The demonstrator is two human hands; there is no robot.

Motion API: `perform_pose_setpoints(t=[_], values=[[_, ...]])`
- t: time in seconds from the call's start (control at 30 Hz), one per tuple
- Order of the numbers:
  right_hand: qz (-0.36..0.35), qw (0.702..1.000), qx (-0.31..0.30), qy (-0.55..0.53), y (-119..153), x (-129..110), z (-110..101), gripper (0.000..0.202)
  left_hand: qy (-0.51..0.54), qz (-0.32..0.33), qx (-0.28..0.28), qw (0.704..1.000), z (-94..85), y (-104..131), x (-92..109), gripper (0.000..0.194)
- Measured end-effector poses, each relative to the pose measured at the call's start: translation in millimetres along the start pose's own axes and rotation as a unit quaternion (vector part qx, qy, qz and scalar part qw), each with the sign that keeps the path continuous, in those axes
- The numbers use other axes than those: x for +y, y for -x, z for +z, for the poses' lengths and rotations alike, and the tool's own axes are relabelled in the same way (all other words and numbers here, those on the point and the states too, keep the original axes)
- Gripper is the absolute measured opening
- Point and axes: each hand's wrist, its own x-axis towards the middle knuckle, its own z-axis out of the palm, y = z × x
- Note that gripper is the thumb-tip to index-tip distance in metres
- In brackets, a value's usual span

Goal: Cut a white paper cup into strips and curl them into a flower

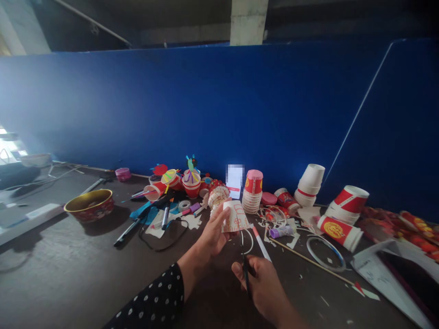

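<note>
Left hand (216, 232) on red-marked card (236, 216) (left edge)

Two hands (215, 232) (263, 279), one pair of scissors (246, 274)

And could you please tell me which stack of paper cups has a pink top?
The red-and-white paper cup stack just right of the white rectangular screen; the mostly white stack and the rightmost stack have white tops.
</note>
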Motion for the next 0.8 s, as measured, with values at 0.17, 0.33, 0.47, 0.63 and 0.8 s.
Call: perform_pose_setpoints(t=[0.17,0.33,0.47,0.63,0.8], values=[[-0.005,1.000,0.004,-0.020,-0.8,3.4,1.1,0.045,-0.021,0.004,-0.002,1.000,-1.7,0.0,-1.3,0.059],[0.000,1.000,0.005,-0.016,-1.1,6.3,1.4,0.044,-0.046,0.007,-0.006,0.999,0.2,1.1,-1.4,0.059],[0.000,1.000,0.002,-0.021,-0.8,4.6,1.2,0.046,-0.051,0.009,-0.006,0.999,0.0,1.0,-2.0,0.057],[0.007,1.000,0.000,-0.017,-1.8,4.7,1.6,0.051,-0.049,0.009,-0.003,0.999,0.0,0.9,-2.1,0.055],[0.009,1.000,0.001,-0.020,-2.3,6.5,3.1,0.054,-0.043,0.011,-0.004,0.999,0.0,0.6,-2.7,0.053]])
